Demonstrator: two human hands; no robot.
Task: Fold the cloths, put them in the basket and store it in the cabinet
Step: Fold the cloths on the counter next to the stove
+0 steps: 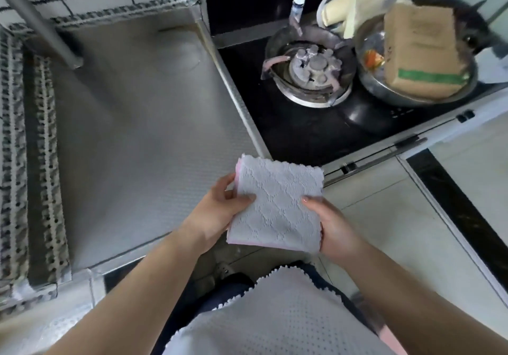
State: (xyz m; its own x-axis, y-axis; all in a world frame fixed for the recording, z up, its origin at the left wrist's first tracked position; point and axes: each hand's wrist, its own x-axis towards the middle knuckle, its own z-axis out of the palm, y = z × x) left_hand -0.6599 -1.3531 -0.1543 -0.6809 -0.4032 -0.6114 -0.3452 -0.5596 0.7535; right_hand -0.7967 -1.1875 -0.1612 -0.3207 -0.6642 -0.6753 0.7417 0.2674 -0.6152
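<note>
- I have the folded cloth (277,203) up in the air between both hands, just in front of the near edge of the grey worktop (132,123) and to the left of the black stove (302,134).
- My left hand (220,211) pinches the cloth's left edge, thumb on top and fingers (228,187) curled under it; my right hand (332,228) clamps the right edge the same way, thumb on the top face.
- The cloth is a grey textured square with a pink layer showing along its left and bottom edges, so I judge it to be folded at least once.
- It looks light, soft and limp, not slippery; it should sag if I hold it by one corner, so I would keep a grip on opposite edges or support it flat from below to keep the fold.
- I cannot see a basket or the cabinet from here.
- Another pale dotted cloth (275,313) hangs close below the camera.
</note>
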